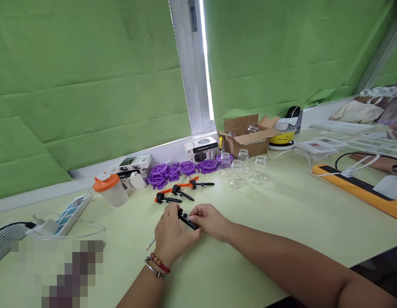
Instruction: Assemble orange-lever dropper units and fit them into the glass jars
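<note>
My left hand (pixel 171 233) is wrapped round a slim black plastic tube-like part (pixel 188 221), held low over the table with its wider end at the upper left. The fingers of my right hand (pixel 209 221) are closed in a pinch at the side of that same part; the exact spot they grip is partly hidden. A thin metal rod (pixel 150 244) sticks out below my left wrist, its other end hidden by the hand. Just beyond my hands lie similar black pieces (pixel 183 193) with orange arms (pixel 168 191).
Purple spoked discs (pixel 187 168) lie in a row behind, beside small printed boxes (pixel 202 147). Clear jars (pixel 243 155) stand near a cardboard box (pixel 249 139). An orange-lidded cup (pixel 113 188) and power strip (pixel 72 214) are left; an orange-black power strip (pixel 355 188) lies right.
</note>
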A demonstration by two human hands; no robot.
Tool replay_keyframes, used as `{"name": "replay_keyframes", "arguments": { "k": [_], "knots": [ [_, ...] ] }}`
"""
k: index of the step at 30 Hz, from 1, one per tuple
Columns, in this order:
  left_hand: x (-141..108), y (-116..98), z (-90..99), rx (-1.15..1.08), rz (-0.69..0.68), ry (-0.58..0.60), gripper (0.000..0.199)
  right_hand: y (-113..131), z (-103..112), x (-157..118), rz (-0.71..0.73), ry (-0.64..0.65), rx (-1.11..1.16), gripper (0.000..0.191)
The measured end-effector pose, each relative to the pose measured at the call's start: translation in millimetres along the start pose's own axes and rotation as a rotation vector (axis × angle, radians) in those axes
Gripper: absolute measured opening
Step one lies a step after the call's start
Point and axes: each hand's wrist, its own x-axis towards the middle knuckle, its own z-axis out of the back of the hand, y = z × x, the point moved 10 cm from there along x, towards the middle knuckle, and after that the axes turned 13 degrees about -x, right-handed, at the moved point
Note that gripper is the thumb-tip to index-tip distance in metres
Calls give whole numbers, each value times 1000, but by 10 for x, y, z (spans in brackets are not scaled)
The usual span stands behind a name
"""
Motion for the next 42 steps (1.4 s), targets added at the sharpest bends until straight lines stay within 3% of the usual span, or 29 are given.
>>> {"name": "replay_keyframes", "arguments": {
  "k": [3, 7, 10, 34, 42],
  "knots": [
    [11, 95, -2, -128, 76, 62, 63, 290, 25, -47, 230, 25, -210, 3],
    [21, 116, -19, -328, 97, 146, 58, 675, -31, -238, 584, 42, -611, 19],
    [25, 93, -23, -436, 102, 181, 53, 789, -85, -341, 724, 73, -750, 25],
    [-73, -10, -287, -898, 165, 499, 45, 910, -181, -490, 1031, 86, -1091, 28],
    [-44, 15, -276, -935, 162, 480, 44, 870, -168, -493, 1071, 74, -1080, 22]
  ]
}}
